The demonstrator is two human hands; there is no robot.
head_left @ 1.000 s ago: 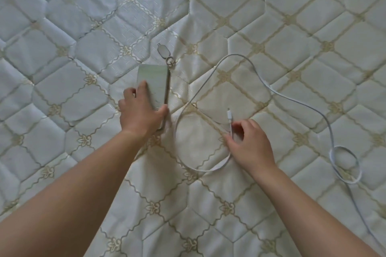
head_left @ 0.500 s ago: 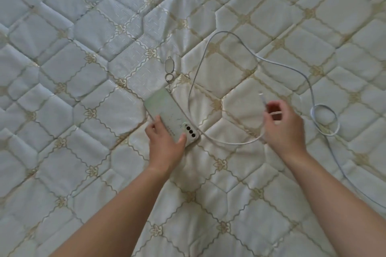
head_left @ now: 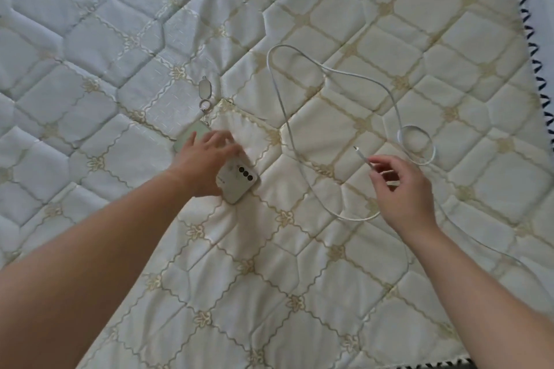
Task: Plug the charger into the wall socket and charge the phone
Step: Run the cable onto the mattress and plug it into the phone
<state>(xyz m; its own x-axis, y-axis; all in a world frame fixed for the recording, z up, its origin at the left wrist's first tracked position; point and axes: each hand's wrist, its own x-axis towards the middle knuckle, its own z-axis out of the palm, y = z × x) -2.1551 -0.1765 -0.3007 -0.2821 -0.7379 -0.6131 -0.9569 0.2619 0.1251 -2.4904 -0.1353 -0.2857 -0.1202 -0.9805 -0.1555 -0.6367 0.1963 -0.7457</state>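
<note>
So the phone [head_left: 238,180] is lying face down on the quilted mattress [head_left: 299,293], camera lenses up, tilted diagonally. The left hand [head_left: 207,163] is flat on top of it, fingers spread and a bit blurred, covering the middle of the phone; only the camera end and a corner at the far end poke out. It's more of a press or loose hold than a real grip, the hand isn't curled shut around it. Off the phone's far corner hangs a little charm strap [head_left: 205,93] with a ring and an oval tag, stretched out flat on the mattress away from the phone.

To the right of the phone, clear of it, the right hand [head_left: 401,189] has a pinch grip on the white cable [head_left: 280,93] just behind the connector [head_left: 358,150], thumb and forefinger closed on it, with the tip pointing back toward the phone and not touching it. The rest of the cable loops away beyond the phone, makes a small coil further right, and trails off under the right forearm. No socket or charger brick visible anywhere.
</note>
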